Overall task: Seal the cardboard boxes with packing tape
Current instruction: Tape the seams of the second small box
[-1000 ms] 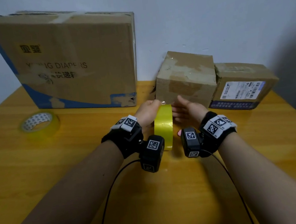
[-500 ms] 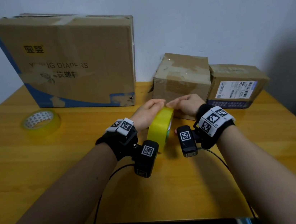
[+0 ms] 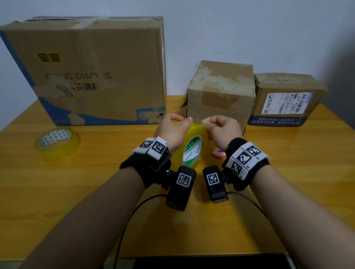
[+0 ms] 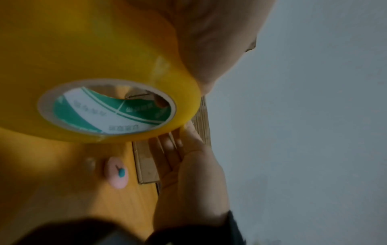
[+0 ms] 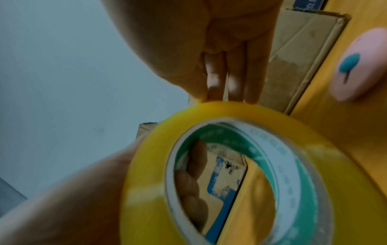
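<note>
I have the yellow roll of packing tape (image 3: 192,142) lifted off the wooden bench (image 3: 312,173), tilted, between both hands in front of the boxes. My left hand (image 3: 171,130) has its grip wrapped over the roll's outer band, thumb on the top edge; through the cardboard core, the right wrist view shows its fingers curled round the far side. My right hand (image 3: 222,128) has its fingers curled, fingertips (image 5: 215,86) set against the roll's rim; whether they pinch a loose tape end I cannot tell. Just behind the hands stands a small brown cardboard box (image 3: 221,97), with a labelled box (image 3: 285,100) touching its right side and a large diaper carton (image 3: 96,70) upright to the left. A second, paler tape roll (image 3: 58,142) lies flat at the bench's left. A small pink oval object (image 4: 117,172) lies on the bench under the right wrist.
</note>
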